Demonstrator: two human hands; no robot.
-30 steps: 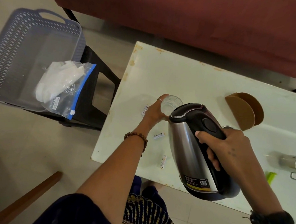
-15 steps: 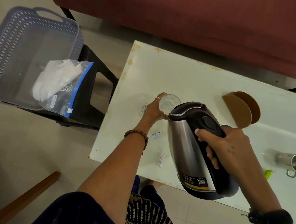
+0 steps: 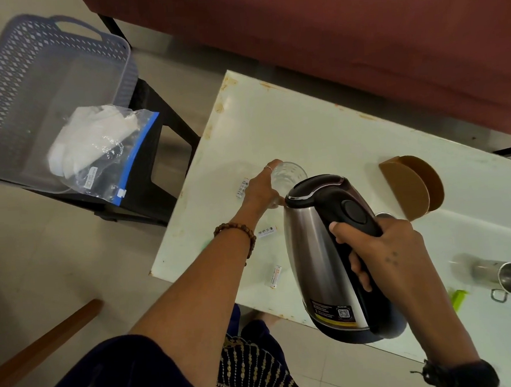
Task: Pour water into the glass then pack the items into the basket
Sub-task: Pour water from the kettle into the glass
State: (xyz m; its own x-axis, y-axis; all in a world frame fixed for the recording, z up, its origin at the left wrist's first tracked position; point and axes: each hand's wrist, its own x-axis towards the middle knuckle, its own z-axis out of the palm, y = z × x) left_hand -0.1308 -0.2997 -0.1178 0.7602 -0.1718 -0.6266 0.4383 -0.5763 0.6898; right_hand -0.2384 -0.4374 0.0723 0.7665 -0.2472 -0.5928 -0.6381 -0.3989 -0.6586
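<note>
Tilting toward the glass (image 3: 289, 176), a steel kettle (image 3: 326, 248) is held above the white counter (image 3: 318, 123) by its black handle, round which the fingers of the right hand (image 3: 380, 251) are curled. The glass, standing on the counter just beyond the kettle's spout, is gripped at its side by the left hand (image 3: 260, 190). Three small batteries (image 3: 276, 277) are scattered on the counter near the left wrist. A steel mug (image 3: 504, 276) is seen lying on its side at the right. The grey basket (image 3: 11, 88) is set on a black stool (image 3: 154, 169) well apart to the left, with a clear zip bag (image 3: 102, 152) resting over its rim.
</note>
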